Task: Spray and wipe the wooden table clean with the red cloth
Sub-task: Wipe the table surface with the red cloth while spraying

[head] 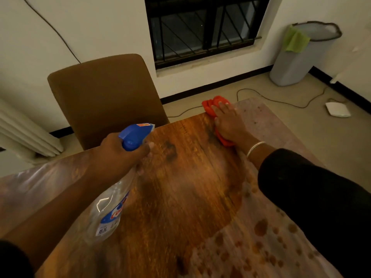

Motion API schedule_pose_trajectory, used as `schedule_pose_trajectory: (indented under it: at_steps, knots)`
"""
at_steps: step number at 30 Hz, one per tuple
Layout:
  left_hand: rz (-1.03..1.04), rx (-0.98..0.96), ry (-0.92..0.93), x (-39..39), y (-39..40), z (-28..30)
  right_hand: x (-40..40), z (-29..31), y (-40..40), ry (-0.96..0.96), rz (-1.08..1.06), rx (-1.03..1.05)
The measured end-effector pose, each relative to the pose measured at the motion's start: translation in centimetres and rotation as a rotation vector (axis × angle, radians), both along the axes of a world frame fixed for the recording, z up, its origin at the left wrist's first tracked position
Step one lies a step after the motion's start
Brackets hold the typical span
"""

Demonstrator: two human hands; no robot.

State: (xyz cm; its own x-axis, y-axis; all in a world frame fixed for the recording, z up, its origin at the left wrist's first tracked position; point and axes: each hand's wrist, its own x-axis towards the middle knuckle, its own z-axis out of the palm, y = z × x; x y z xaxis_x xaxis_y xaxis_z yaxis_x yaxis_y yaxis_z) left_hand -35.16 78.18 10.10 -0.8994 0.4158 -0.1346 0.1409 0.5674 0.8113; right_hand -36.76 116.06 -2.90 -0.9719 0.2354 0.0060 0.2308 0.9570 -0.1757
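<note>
Red cloth [214, 109] bunched at far right part of wooden table [180, 197], close to far edge. Right hand [227, 122] flat on top of cloth, fingers together and extended, palm pressing down; red fabric showing beyond fingertips and under heel of hand. Thin bangle [255, 147] on right wrist, dark sleeve [313, 197] behind it.

Left hand [122, 151] wrapped around neck of spray bottle [112, 207], fingers curled closed under blue trigger head [136, 135]; one fingertip visible at front of trigger. Bottle clear, blue and white label, tilted with nozzle toward far edge of table, held above surface.

Table surface: centre dark, glossy wood grain; right and near-right areas pale and hazy, with scattered dark droplet spots. Left portion also pale with sheen.

Brown chair [106, 97] pushed against far edge of table, just beyond nozzle. Barred window [202, 29] in wall behind. Grey bin [299, 57] in far right corner, green cloth [295, 40] draped over rim. Cable [281, 101] across floor, near small white device [338, 109].
</note>
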Motion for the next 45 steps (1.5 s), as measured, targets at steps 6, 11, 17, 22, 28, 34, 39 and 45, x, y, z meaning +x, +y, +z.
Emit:
schedule_pose_trajectory:
  at_steps: [6, 11, 17, 22, 28, 34, 39, 45]
  knots:
    - [-0.066, 0.058, -0.022, 0.2, 4.4, 1.6, 3.4, -0.5, -7.9, -0.059, 0.462, -0.01]
    - [-0.064, 0.15, 0.112, -0.4, 8.0, 1.6, 4.5, 0.5, -2.5, -0.081, 0.407, 0.022]
    - [-0.116, 0.2, 0.132, 0.6, 8.8, 1.2, 1.1, 2.5, 8.6, -0.164, -0.206, 0.018]
    - [-0.154, 0.196, 0.139, 0.9, 10.9, 1.2, 3.7, 0.3, 4.0, -0.054, -0.003, -0.001]
    - [-0.118, 0.375, 0.152, 0.6, 13.2, 1.8, 9.0, -0.6, 6.3, -0.062, 0.121, -0.089]
    - [-0.152, 0.297, 0.115, 0.6, 12.4, 0.6, 1.5, 1.3, 11.5, -0.137, -0.178, -0.081]
    - [-0.124, 0.227, 0.174, 1.9, 12.3, 0.3, 3.0, 0.6, 11.0, -0.113, -0.19, -0.087]
    - [-0.125, 0.207, 0.125, 2.0, 12.4, 0.7, 13.8, -1.1, 9.0, -0.105, -0.143, -0.014]
